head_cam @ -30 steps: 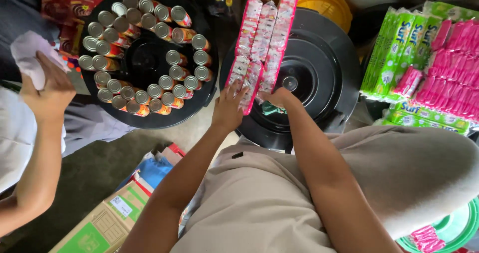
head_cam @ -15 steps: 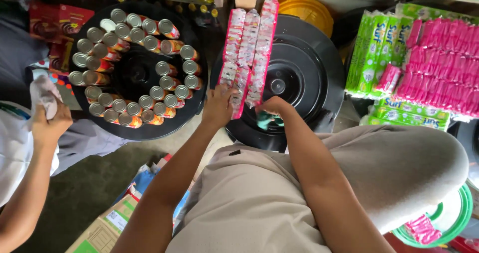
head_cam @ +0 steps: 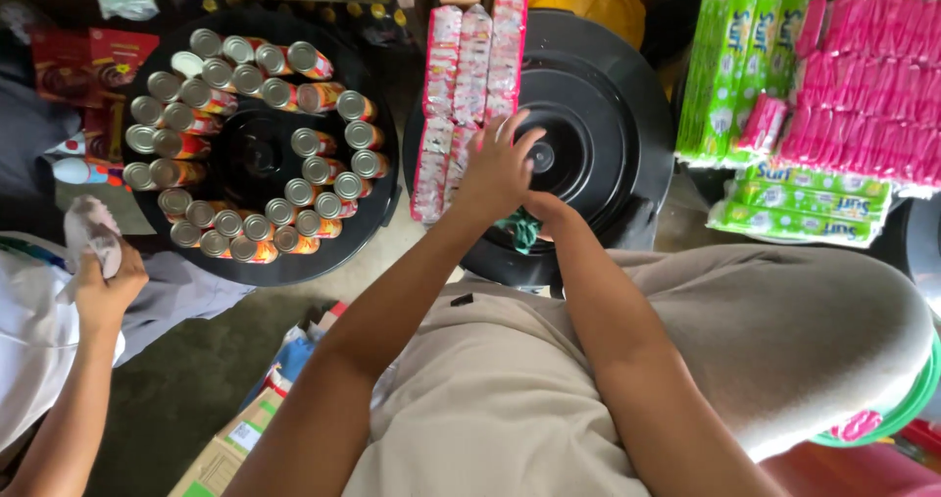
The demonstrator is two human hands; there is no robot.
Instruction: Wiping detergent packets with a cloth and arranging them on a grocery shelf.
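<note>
Three long strips of pink-and-white sachets (head_cam: pixel 470 75) lie side by side across the left part of a round black lid (head_cam: pixel 608 115). My left hand (head_cam: pixel 500 169) rests with fingers spread on the lower ends of the strips and the lid. My right hand (head_cam: pixel 547 213) is tucked under and behind the left one, mostly hidden. A small teal thing (head_cam: pixel 520 232) shows just below it; whether the right hand grips it I cannot tell.
A round black tray (head_cam: pixel 250 154) at the left carries several tin cans in rings. Green and pink sachet packs (head_cam: pixel 833 95) are stacked at the right. Another person's hand (head_cam: pixel 103 286) at the far left holds a pale cloth. A cardboard box (head_cam: pixel 235 438) lies on the floor.
The strips have shifted slightly left on the lid. My left hand slid from their lower ends to the right and spread flat over them; the other person's hand dropped lower.
</note>
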